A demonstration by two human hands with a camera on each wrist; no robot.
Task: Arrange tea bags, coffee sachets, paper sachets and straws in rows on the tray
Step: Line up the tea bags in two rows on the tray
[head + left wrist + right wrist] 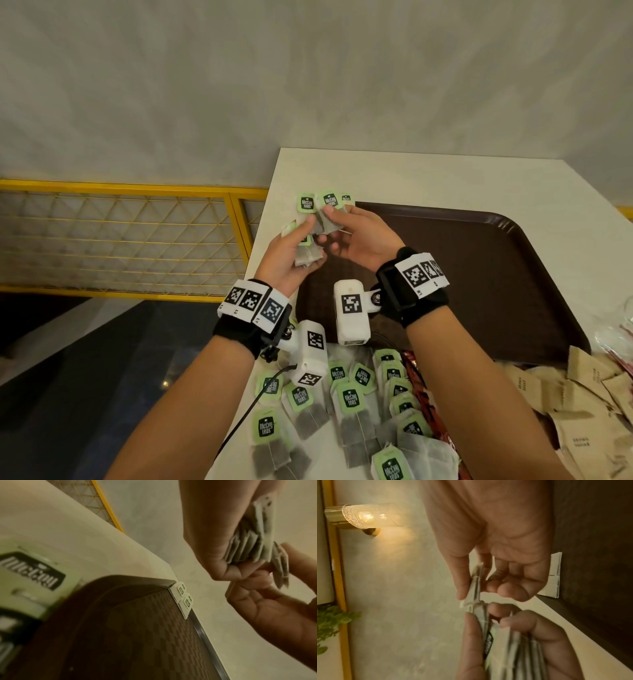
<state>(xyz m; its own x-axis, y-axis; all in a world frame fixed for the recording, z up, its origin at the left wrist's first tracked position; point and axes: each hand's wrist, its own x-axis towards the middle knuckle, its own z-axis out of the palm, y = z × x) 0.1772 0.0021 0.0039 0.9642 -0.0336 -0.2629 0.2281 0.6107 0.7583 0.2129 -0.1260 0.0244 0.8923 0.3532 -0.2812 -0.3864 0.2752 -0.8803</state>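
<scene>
The left hand (pixel 291 253) grips a stack of tea bags (pixel 308 255), and the right hand (pixel 356 236) pinches one tea bag (pixel 330 209) from its top, above the far-left corner of the brown tray (pixel 479 274). Two tea bags (pixel 184 599) lie in that corner. On the white counter (pixel 428 178), near the person, lie loose tea bags (pixel 349 407) and brown paper sachets (pixel 582 404).

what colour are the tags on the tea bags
Light green with a dark label, on the tea bags; clearest in the head view.

Tray (pixel 479 274) floor mostly open; loose tea bags (pixel 349 401) crowd near edge.
</scene>
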